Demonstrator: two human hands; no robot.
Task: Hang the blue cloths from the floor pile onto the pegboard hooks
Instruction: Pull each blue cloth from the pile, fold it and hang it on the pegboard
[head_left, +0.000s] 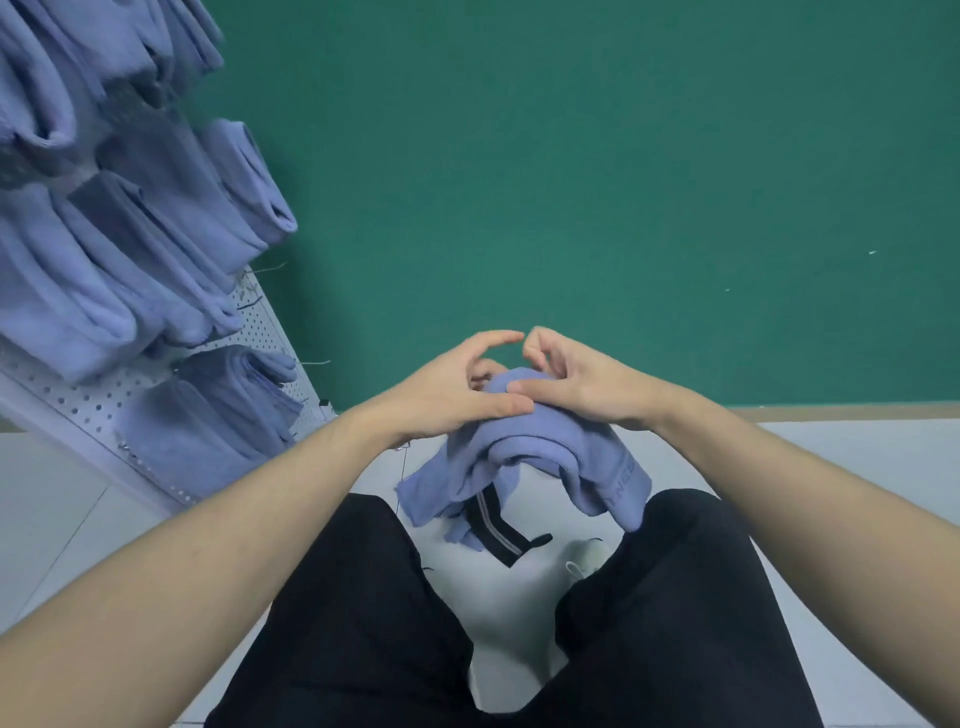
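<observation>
Two hands, left hand (447, 395) and right hand (576, 384), grip holding blue cloth (540, 452); pale, perhaps tiled floor (857, 467), green wall (571, 156), pegboard (260, 332)

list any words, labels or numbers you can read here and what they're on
Only one text shows: embossed letters along the hem band of the blue cloth held by the left hand and the right hand. They run sideways and are too blurred and partly folded away to read.
Hung cloths and pegboard: no text visible.
</observation>
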